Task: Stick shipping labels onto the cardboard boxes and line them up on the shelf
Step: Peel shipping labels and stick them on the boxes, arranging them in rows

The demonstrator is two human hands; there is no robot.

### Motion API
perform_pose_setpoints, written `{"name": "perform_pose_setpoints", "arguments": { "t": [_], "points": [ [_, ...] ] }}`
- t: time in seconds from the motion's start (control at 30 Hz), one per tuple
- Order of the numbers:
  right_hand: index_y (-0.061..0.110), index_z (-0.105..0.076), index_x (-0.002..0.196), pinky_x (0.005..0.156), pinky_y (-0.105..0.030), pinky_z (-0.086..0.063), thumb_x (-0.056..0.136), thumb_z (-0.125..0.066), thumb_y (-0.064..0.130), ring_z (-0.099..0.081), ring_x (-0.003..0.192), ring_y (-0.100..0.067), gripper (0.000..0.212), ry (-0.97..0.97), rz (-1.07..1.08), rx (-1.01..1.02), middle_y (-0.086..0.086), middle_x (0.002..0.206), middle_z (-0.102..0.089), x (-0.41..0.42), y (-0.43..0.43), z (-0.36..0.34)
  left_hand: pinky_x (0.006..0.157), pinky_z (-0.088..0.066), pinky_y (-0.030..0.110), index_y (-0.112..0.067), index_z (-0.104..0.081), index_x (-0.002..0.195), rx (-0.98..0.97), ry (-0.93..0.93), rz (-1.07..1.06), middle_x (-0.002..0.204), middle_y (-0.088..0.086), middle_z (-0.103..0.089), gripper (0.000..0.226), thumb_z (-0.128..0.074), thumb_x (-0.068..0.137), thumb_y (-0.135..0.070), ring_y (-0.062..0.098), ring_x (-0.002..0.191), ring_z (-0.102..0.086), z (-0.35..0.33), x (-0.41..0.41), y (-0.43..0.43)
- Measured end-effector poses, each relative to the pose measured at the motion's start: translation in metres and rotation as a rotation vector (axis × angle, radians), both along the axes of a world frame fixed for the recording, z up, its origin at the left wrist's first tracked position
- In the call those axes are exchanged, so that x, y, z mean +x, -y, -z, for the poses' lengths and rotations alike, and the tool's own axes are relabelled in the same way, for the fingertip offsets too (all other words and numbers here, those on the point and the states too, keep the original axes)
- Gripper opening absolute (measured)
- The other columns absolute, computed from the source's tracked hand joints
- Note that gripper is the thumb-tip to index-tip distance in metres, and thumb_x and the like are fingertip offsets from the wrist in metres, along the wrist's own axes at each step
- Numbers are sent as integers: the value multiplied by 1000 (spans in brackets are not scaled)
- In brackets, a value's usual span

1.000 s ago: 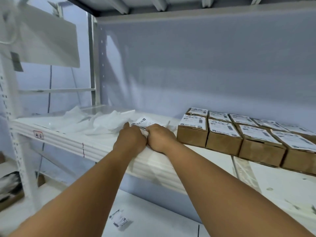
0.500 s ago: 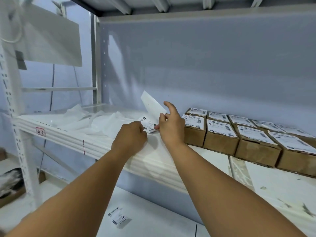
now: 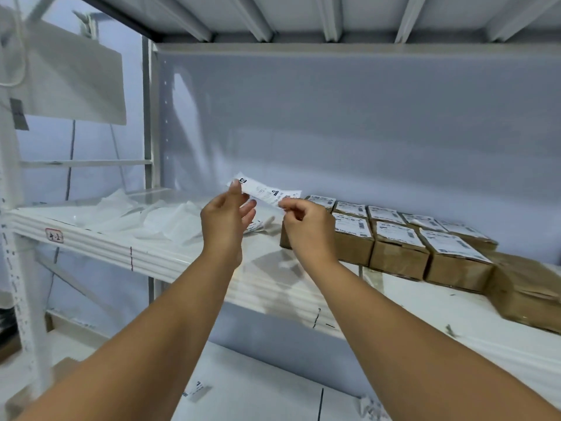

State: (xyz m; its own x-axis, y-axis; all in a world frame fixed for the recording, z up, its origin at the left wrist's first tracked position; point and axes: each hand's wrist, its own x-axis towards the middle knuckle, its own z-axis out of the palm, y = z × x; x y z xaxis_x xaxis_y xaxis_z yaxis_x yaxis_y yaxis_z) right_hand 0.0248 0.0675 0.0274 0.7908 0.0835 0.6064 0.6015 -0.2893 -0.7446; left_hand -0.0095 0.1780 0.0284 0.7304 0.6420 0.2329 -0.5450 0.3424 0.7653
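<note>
A white shipping label [image 3: 263, 191] hangs in the air above the white shelf [image 3: 170, 256], stretched between my hands. My left hand [image 3: 226, 215] pinches its left end between thumb and fingertips. My right hand [image 3: 306, 226] pinches the right end with curled fingers. To the right, several brown cardboard boxes [image 3: 397, 250] with labels on top stand in two rows on the shelf. A box without a label [image 3: 528, 293] sits at the far right.
Crumpled white backing papers [image 3: 158, 218] lie on the shelf's left part, with more label sheets [image 3: 256, 226] behind my left hand. A loose label [image 3: 195, 391] lies on the lower surface. A shelf upright [image 3: 148, 117] stands at the back left.
My hands peeled the label off its backing on the shelf and lifted it. Both now hold it raised and stretched out, and the backing sheet is no longer in my right hand.
</note>
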Motion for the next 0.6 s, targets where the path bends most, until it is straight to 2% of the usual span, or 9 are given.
{"name": "perform_pose_setpoints", "arguments": {
  "t": [0.07,0.13,0.2,0.3,0.33,0.47,0.5,0.6],
  "points": [
    [14,-75,92,80,-16,-45,88,-49,4,-59,91,-5,28,3,12,13,9,101,-68,-7,19,0,65,-54,16,-6,-62,87,-128,16,31,85,6,-67,10,-53,93,-7,19,80,-68,-7,-3,15],
    [13,-75,88,79,-18,-46,87,-50,5,-62,88,-6,26,-4,30,37,9,103,-69,-11,38,1,64,-55,18,-8,-62,86,-153,12,74,85,5,-69,14,-54,95,-14,16,77,-68,-10,-5,29],
    [15,-76,86,66,-14,-42,87,-52,8,-56,70,2,25,0,51,41,14,97,-68,-14,60,-2,65,-56,19,-8,-62,88,-152,-5,102,91,7,-69,17,-56,94,-23,14,78,-69,-12,-6,46],
    [20,-73,90,54,-12,-36,88,-53,12,-49,51,4,21,-8,80,63,16,89,-67,-18,94,-7,62,-55,18,-2,-60,97,-125,-35,118,102,14,-67,9,-52,94,-6,17,77,-66,-8,-1,71],
    [22,-72,92,54,-12,-37,88,-54,12,-50,53,4,21,-4,100,76,14,91,-68,-18,107,-8,62,-55,18,-1,-59,100,-105,-49,140,103,15,-66,11,-51,94,-1,17,78,-65,-6,0,82],
    [26,-62,109,66,-12,-45,90,-55,6,-60,85,1,29,-11,193,159,7,114,-61,-8,154,-9,67,-56,20,0,-58,101,-61,-54,281,101,15,-66,12,-49,93,3,21,82,-65,1,6,124],
    [27,-60,112,70,-15,-49,90,-56,4,-61,89,-2,33,-37,205,213,7,115,-59,-5,168,-9,68,-56,21,-2,-58,98,-48,-57,312,100,14,-66,11,-50,93,2,21,83,-65,3,8,137],
    [27,-57,110,81,-42,-57,89,-56,1,-67,90,-19,33,-202,208,447,3,103,-63,4,202,-5,67,-56,22,-9,-60,90,24,-70,375,96,11,-68,15,-50,94,1,19,81,-65,7,16,168]
  ]
}}
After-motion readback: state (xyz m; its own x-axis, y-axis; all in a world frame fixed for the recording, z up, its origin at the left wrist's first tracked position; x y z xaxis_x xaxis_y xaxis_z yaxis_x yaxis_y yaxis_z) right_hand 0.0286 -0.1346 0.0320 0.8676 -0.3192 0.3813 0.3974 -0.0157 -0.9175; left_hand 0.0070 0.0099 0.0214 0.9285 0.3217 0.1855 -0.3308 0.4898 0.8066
